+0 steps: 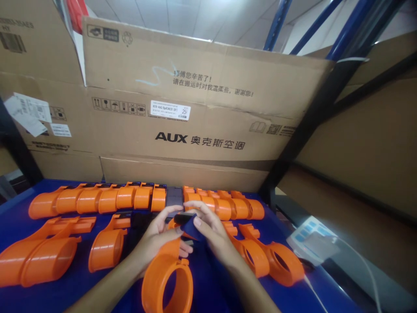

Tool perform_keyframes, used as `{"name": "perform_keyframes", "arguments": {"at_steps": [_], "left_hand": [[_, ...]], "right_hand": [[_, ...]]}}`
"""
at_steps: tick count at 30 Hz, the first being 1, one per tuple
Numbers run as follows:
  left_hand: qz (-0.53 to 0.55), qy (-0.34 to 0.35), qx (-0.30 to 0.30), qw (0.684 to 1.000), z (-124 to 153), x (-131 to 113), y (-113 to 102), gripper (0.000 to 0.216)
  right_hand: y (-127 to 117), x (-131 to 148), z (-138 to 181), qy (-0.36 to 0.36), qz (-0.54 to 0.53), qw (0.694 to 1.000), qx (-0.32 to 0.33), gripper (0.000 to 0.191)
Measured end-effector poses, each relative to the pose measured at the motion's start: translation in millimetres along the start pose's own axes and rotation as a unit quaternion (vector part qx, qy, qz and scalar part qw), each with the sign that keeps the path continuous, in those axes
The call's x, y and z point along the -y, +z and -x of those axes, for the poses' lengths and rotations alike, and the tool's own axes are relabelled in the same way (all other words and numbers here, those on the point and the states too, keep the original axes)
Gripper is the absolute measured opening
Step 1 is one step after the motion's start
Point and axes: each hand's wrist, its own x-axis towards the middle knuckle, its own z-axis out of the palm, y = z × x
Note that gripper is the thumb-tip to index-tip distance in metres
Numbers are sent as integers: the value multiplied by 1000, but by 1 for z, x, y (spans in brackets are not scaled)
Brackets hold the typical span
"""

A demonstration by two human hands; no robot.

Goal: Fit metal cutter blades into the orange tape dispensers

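My left hand [159, 234] is closed on the arm of an orange plastic ring-shaped part [153, 278], whose wide open ring hangs toward me. My right hand [208, 224] pinches a dark blue flap [192, 227] between thumb and fingers, right against the top end of that part. A black piece shows beside the flap; whether it is joined to the orange part I cannot tell. Just beyond my fingers a dark grey rectangular block [174, 198] lies in the back row. Fingers hide much of the place where the pieces meet.
Similar orange ring parts [87, 201] line the back of the blue table surface [83, 278], several with dark pieces on top. More orange parts [107, 250] lie left and right of my arms. A white device with blue buttons [308, 237] and a cable is at right. Cardboard [130, 148] stands behind.
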Motion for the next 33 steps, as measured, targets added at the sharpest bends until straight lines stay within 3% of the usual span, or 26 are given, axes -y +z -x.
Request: {"name": "perform_keyframes", "arguments": {"at_steps": [5, 11, 18, 25, 27, 30, 33], "left_hand": [[32, 16, 74, 997, 10, 1, 7, 70], [5, -8, 27, 1000, 0, 12, -4, 61], [24, -25, 50, 998, -9, 17, -12, 60], [148, 5, 7, 989, -3, 2, -8, 54], [193, 12, 2, 981, -1, -8, -7, 58], [235, 49, -19, 971, 1, -20, -4, 57], [246, 107, -65, 961, 0, -25, -5, 45]], "right_hand": [[3, -10, -3, -8, 23, 999, -28, 39], [14, -16, -3, 3, 21, 999, -42, 30], [16, -17, -2, -12, 50, 997, -51, 25], [0, -13, -1, -35, 215, 973, -76, 38], [-1, -10, -2, -47, 291, 954, -53, 28], [3, -6, -1, -53, 388, 919, 51, 11], [10, -4, 0, -65, 417, 896, 138, 15]]}}
